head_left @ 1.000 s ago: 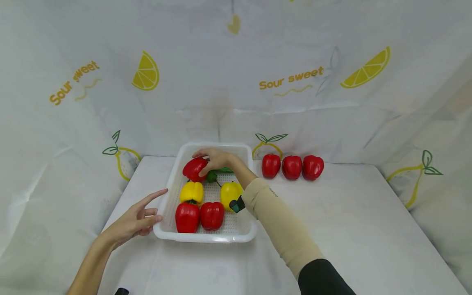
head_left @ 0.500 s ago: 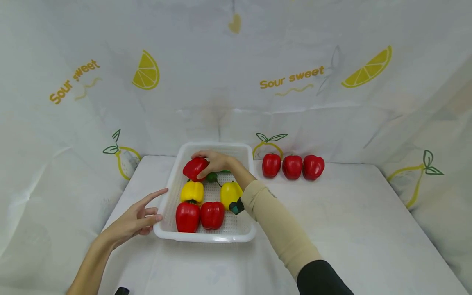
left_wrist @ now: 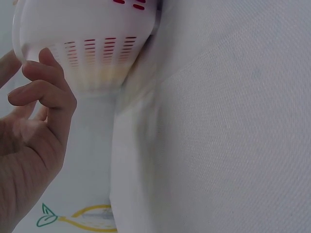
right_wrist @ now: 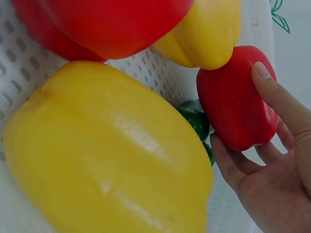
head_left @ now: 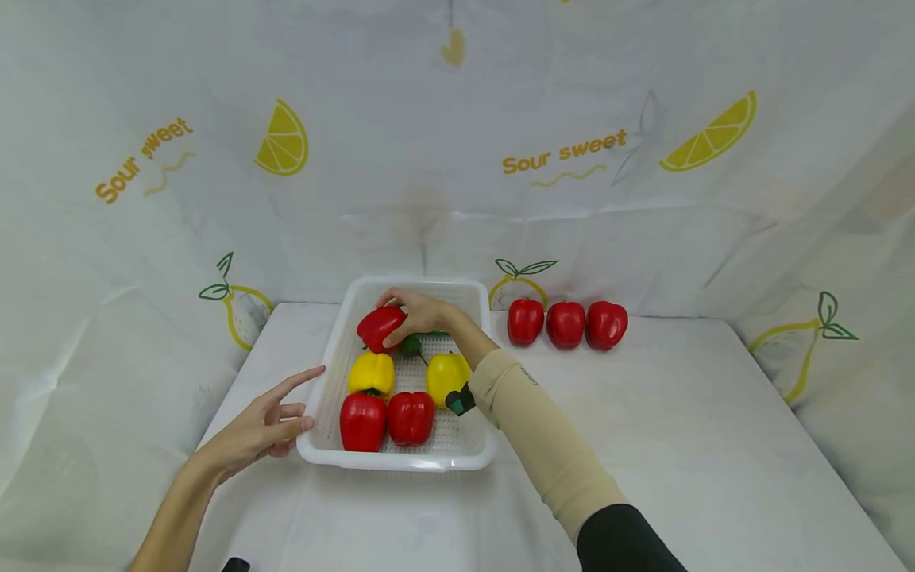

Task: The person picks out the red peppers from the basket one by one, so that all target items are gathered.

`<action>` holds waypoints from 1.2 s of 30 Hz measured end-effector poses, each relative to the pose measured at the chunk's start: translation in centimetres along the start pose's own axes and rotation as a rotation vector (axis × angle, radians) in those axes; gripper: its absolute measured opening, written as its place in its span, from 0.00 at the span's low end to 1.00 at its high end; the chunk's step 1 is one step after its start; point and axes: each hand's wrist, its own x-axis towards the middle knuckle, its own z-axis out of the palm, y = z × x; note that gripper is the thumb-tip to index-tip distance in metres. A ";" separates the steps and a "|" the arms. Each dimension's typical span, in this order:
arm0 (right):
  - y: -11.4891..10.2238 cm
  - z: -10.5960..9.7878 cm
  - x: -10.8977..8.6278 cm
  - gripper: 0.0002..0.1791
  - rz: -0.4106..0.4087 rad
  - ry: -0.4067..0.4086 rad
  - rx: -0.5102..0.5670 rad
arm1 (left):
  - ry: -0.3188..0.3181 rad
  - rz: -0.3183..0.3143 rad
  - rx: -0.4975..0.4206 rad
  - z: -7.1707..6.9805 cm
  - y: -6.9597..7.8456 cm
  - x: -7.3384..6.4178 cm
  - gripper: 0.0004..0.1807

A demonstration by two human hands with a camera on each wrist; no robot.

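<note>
In the back left of a white plastic basket [head_left: 325, 457], my right hand [head_left: 422, 311] holds a red bell pepper [head_left: 379, 327]. The right wrist view shows the thumb on one side of this pepper [right_wrist: 235, 102] and the fingers round the other. Dark green peppers [head_left: 411, 345] lie close beside it, partly hidden by the hand. A yellow bell pepper [head_left: 372, 373] sits just in front. My left hand [head_left: 260, 429] is at the basket's left side, index finger stretched out, thumb at the rim; in the left wrist view its other fingers bend loosely.
Another yellow bell pepper [head_left: 446, 377] lies at the basket's right, under my right wrist. Two red bell peppers, one at the left [head_left: 363, 423] and one beside it [head_left: 411, 419], fill the front. Three more red bell peppers [head_left: 566, 324] stand in a row on the white table [head_left: 643, 437].
My right hand and the red bell pepper in it have shifted very slightly to the right. The left hand and the basket stay where they were.
</note>
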 end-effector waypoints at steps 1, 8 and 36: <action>0.0 0.0 0.0 0.39 0.001 0.003 0.003 | 0.000 0.000 0.000 0.0 0.0 0.0 0.43; -0.1 -0.1 -0.1 0.36 -0.010 0.015 0.002 | -0.003 0.006 -0.002 0.0 0.0 0.0 0.43; -1.4 -3.6 -2.6 0.39 -0.148 0.087 0.013 | -0.006 0.005 -0.005 0.0 -0.2 0.1 0.42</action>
